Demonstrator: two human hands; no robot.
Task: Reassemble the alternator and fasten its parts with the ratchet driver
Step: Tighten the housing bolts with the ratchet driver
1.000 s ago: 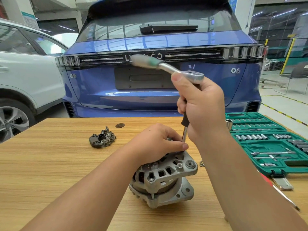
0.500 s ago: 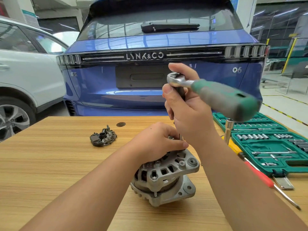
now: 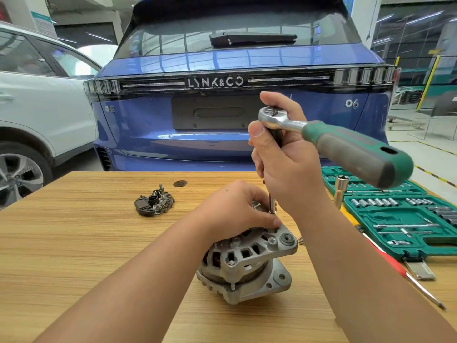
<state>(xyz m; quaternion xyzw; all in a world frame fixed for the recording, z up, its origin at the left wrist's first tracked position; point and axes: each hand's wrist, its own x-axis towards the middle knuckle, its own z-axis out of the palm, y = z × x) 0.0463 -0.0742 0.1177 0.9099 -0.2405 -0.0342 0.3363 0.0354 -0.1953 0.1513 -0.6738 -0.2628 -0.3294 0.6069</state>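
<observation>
While the left hand [image 3: 237,209] clasps the alternator [image 3: 249,263] steady, the right hand [image 3: 286,164], wrapped round the ratchet driver [image 3: 282,120], should keep its shaft upright over the bolt

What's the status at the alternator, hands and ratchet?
Left hand grips the grey cast-metal alternator. Right hand holds the green-handled chrome ratchet driver at its head, extension down on the housing. Nothing blocking.

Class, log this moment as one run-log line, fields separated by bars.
step: fastening | left hand: steadies alternator | right hand: grips ratchet driver upright on alternator top | table: wood
</observation>
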